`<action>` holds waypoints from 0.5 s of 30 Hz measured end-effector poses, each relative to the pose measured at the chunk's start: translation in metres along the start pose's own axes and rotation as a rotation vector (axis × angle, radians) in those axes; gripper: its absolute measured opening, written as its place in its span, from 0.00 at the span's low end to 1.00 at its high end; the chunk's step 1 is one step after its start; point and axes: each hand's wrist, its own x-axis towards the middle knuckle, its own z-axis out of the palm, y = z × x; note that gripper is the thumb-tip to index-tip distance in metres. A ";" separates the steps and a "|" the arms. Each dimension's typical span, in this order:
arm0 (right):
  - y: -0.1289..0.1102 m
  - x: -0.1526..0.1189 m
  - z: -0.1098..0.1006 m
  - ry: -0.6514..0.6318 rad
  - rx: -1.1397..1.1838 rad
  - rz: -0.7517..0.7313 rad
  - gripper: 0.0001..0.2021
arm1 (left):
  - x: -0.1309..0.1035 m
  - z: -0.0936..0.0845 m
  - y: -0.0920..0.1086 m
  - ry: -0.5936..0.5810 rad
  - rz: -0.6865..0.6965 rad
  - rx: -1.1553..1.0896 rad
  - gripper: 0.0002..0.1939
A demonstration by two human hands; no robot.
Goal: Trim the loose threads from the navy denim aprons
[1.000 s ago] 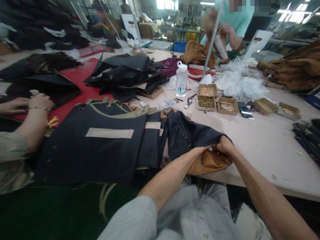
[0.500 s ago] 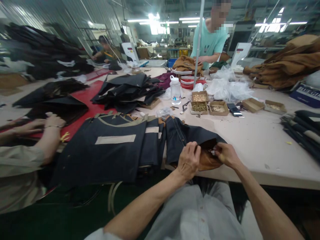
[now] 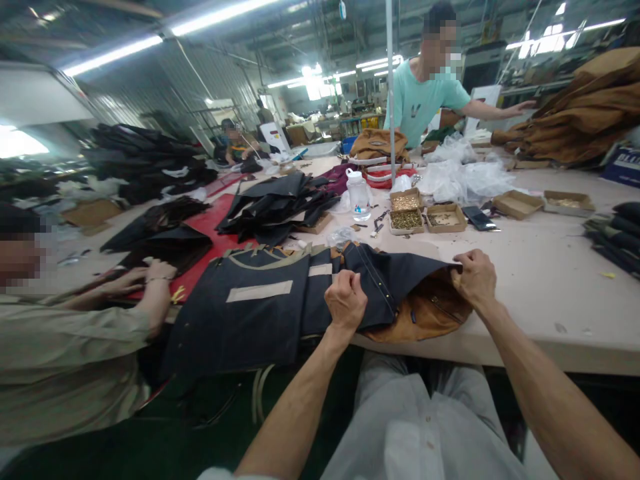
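A dark fabric piece with a brown lining (image 3: 425,310) lies at the table's front edge, its mouth spread toward me. My right hand (image 3: 477,277) is closed on the right end of its dark edge. Over the left part of the dark cloth, my left hand (image 3: 346,298) is curled with its fingers together; what it holds, if anything, is hidden. To its left, flat dark panels with beige strips (image 3: 260,291) lie overlapped and hang over the front edge. Small metal studs run along a stitched seam on the piece.
Boxes of small metal parts (image 3: 406,220), a water bottle (image 3: 358,195) and clear plastic bags (image 3: 460,177) stand behind. A pole (image 3: 391,87) rises mid-table. At left a person's hands (image 3: 159,273) work on dark cloth; another person (image 3: 420,100) stands across. Brown cloth (image 3: 590,113) is piled right.
My right hand has moved right and up, pulling the dark edge out, so more brown lining shows. My left hand has moved left. The person across now stretches an arm toward the brown pile.
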 end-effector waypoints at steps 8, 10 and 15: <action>-0.031 0.019 -0.010 -0.007 0.110 -0.017 0.08 | -0.059 0.010 0.026 -0.365 0.234 0.072 0.32; -0.039 0.021 -0.016 0.026 0.148 -0.033 0.08 | -0.070 0.027 0.029 -0.392 0.196 0.147 0.33; -0.051 0.032 -0.032 0.066 0.235 -0.069 0.08 | -0.054 0.044 0.027 -0.389 0.116 0.205 0.07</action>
